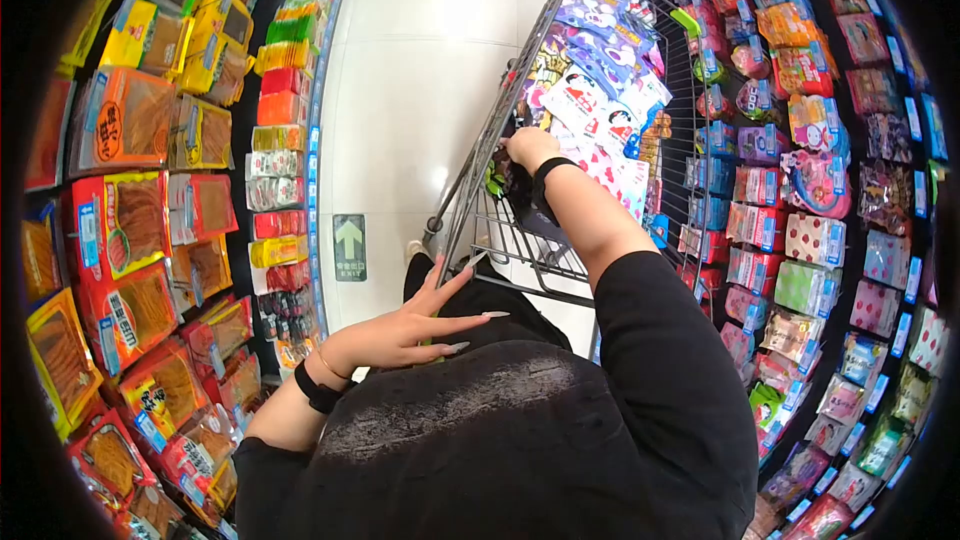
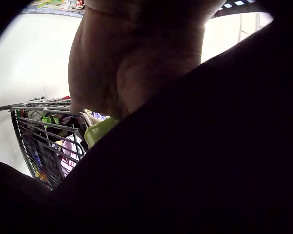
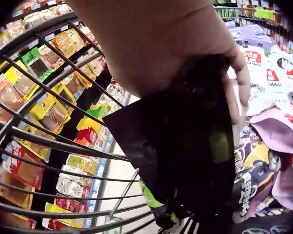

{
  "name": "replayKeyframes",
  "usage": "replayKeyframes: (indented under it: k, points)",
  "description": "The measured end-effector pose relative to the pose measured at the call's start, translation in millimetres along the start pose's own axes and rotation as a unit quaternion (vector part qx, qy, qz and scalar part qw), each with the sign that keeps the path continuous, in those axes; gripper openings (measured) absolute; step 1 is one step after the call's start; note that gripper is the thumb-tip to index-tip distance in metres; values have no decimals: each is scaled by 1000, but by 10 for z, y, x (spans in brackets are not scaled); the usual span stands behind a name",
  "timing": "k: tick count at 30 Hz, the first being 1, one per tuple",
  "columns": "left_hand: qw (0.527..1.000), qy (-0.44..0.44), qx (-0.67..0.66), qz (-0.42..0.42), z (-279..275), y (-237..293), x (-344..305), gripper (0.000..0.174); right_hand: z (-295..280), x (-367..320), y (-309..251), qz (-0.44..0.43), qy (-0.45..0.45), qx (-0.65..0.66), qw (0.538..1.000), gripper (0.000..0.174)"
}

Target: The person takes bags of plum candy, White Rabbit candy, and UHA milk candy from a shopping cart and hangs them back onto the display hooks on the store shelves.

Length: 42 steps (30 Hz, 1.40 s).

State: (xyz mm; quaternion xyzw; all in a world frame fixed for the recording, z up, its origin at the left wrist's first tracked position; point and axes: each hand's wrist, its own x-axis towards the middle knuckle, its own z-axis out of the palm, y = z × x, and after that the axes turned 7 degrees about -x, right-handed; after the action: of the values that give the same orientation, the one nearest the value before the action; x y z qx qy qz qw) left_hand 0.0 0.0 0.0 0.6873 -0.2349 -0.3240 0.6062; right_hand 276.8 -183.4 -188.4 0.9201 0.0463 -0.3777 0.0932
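My right hand [image 1: 532, 148]: grips a dark pouch [image 3: 180, 146] inside the cart [image 1: 686, 23]. My left hand [image 1: 398, 336]: fingers spread, near the cart's end. Pouch: I judge it light, pliant, slippery; best pinched along an edge. Beyond my right hand: printed bags [image 1: 573, 97], heaped.

In your right hand [image 1: 533, 148] you held a glossy dark packet [image 3: 185, 146] with green patches, tilted beside the cart's wire side [image 3: 63, 142].
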Motion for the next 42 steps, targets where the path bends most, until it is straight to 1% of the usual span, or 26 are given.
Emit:
replayKeyframes:
  k: [2, 3, 5, 8, 9, 11, 12, 14, 17, 19, 20, 21, 23, 25, 26, 27, 28, 29, 30, 32, 33, 35, 38, 39, 41, 42]
  points:
    - [1000, 0, 3, -3, -37, -11, -53, 50, 95, 13, -21, -85, 23, -58, 994, 46]
    - [999, 1, 32, 18, -68, -36, 152, 50, -139, 53, 155, -88, 68, -79, 991, 44]
    - [999, 6, 32, 15, -33, 0, 122, 49, -156, -125, 231, -108, 74, -68, 989, 44]
    - [999, 11, 29, 17, -17, -14, 111, 49, -225, -170, 584, -165, 155, -27, 974, 52]
    - [999, 6, 35, 18, -17, -30, 111, 49, -465, -397, 702, -149, 119, -8, 982, 54]
    - [999, 4, 39, 17, -27, -45, 108, 50, -663, -429, 1142, -226, 156, -56, 960, 53]
    - [999, -4, 43, 16, -40, -23, 116, 50, -869, -814, 1285, -195, 194, -4, 961, 60]
    - [998, -17, 59, 28, -48, -46, 136, 50, -1108, -1254, 1642, -184, 198, 53, 961, 54]
    - [994, -40, 92, 32, -58, -66, 185, 51, -1232, -1986, 1983, -266, 342, 121, 893, 37]
    - [993, -37, 108, 17, -73, -76, 216, 51, -1293, -2478, 2131, -218, 344, 153, 900, 35]
    - [992, -25, 117, 30, -53, -58, 204, 53, -1511, -3011, 1990, 1, 212, 85, 974, 34]
    - [991, -37, 123, 31, -65, 10, 202, 53, -1405, -3287, 2052, -151, 314, 229, 909, 33]
    - [989, -70, 126, -44, -112, 284, 191, 54, -1173, -3272, 2458, -242, 333, 355, 839, 31]
    - [973, -75, 215, -44, -261, 528, 170, 48, -1111, -3835, 2429, -281, 336, 439, 785, 32]
    - [962, -94, 250, -54, -434, 629, 190, 45, -1022, -3936, 2594, -250, 288, 488, 785, 34]
    - [983, -37, 162, -74, -610, 729, 194, 40, -955, -4147, 2597, -241, 247, 565, 749, 35]
    - [997, 40, 62, 20, -804, 626, 220, 40, -832, -4215, 2670, -236, 239, 601, 725, 36]
    - [986, 118, -49, 105, -813, 922, 250, 45, -704, -4274, 2733, -232, 229, 635, 700, 36]
    - [975, 159, -86, 126, -754, 1203, 342, 50, -606, -4362, 2701, -241, 263, 627, 692, 37]
    - [965, 24, -131, 226, -583, 1456, 612, 70, -403, -4511, 2698, -292, 208, 689, 630, 43]
    - [972, -35, -132, 192, -467, 1491, 793, 82, -323, -4514, 2594, -338, 182, 718, 581, 46]
    - [948, -42, -309, 69, 234, 1790, 821, 77, -157, -4578, 2448, -338, 196, 743, 544, 54]
    - [924, -100, -364, 56, 734, 1631, 936, 76, 119, -4643, 2653, -360, 99, 715, 591, 49]
    - [908, -129, -396, 50, 928, 1576, 974, 75, 204, -4772, 2559, -369, 128, 722, 571, 45]
    - [868, -184, -459, 34, 1220, 1423, 1004, 74, 569, -4639, 2801, -306, 165, 706, 617, 38]
    - [844, -211, -492, 24, 1352, 1317, 935, 74, 766, -4579, 3061, -301, 117, 663, 675, 34]
